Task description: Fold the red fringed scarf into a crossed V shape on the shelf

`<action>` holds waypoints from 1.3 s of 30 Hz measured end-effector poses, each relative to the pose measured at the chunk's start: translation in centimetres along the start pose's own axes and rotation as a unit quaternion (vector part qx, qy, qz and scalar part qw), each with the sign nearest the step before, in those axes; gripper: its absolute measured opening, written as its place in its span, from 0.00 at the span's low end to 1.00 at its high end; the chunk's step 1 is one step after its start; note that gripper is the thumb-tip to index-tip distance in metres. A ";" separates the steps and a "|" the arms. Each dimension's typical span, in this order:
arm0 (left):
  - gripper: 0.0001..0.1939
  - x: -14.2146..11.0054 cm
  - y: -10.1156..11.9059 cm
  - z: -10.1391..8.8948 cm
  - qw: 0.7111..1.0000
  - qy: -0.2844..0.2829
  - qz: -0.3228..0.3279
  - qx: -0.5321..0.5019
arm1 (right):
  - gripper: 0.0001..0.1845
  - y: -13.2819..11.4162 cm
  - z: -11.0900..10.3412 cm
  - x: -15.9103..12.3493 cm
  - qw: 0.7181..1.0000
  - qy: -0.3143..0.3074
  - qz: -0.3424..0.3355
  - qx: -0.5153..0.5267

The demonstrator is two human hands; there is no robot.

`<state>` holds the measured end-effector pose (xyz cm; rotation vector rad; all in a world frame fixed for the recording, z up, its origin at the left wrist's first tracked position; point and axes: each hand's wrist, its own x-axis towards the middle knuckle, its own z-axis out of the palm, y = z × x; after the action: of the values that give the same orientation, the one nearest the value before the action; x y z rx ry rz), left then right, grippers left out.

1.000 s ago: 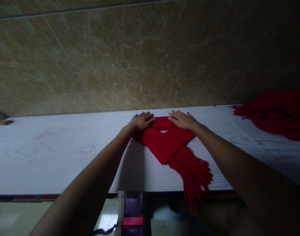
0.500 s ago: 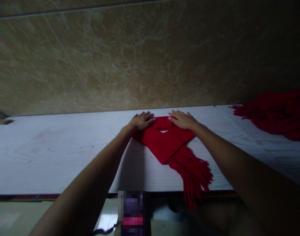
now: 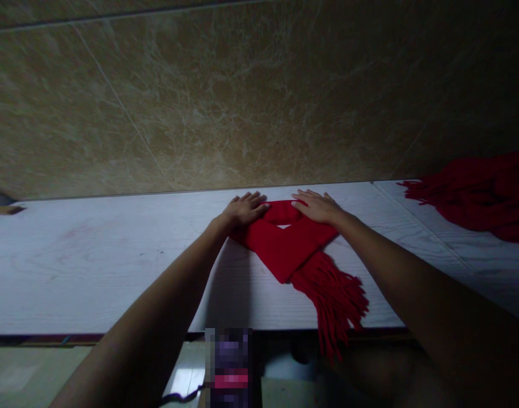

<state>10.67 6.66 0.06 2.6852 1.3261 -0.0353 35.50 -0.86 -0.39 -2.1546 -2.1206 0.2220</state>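
A red scarf [image 3: 282,254] lies folded on the white wood-grain table [image 3: 114,272], its two sides crossing toward me around a small gap. Its fringe [image 3: 333,294] spreads to the right and hangs over the near edge. My left hand [image 3: 245,209] rests flat on the scarf's far left corner, fingers stretched out. On the far right corner lies my right hand [image 3: 314,205], also flat with its fingers spread. Both palms hide the corners beneath them.
A second heap of red fringed cloth [image 3: 484,195] lies at the right end of the table. Behind stands a brown marbled wall [image 3: 225,102]. A small wooden piece [image 3: 4,210] sits at the far left. A pixelated patch [image 3: 230,368] is below the near edge.
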 end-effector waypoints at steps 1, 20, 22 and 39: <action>0.34 0.0 0.0 0.0 1.000 0.001 0.000 0.000 | 0.33 0.0 0.0 0.0 1.000 0.001 -0.001 -0.001; 0.34 0.0 0.1 0.0 1.000 -0.004 0.001 0.011 | 0.34 0.2 0.1 0.2 1.000 -0.002 0.000 0.001; 0.34 0.0 0.1 -0.1 1.000 -0.006 -0.001 0.009 | 0.34 0.2 0.2 0.2 1.000 -0.001 0.001 0.001; 0.34 0.2 -0.1 0.2 1.000 0.005 0.000 0.008 | 0.34 0.1 0.1 0.1 1.000 -0.002 0.008 -0.003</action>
<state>10.72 6.80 -0.19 2.7028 1.3341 -0.0341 35.54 -0.75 -0.54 -2.1779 -2.1087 0.2218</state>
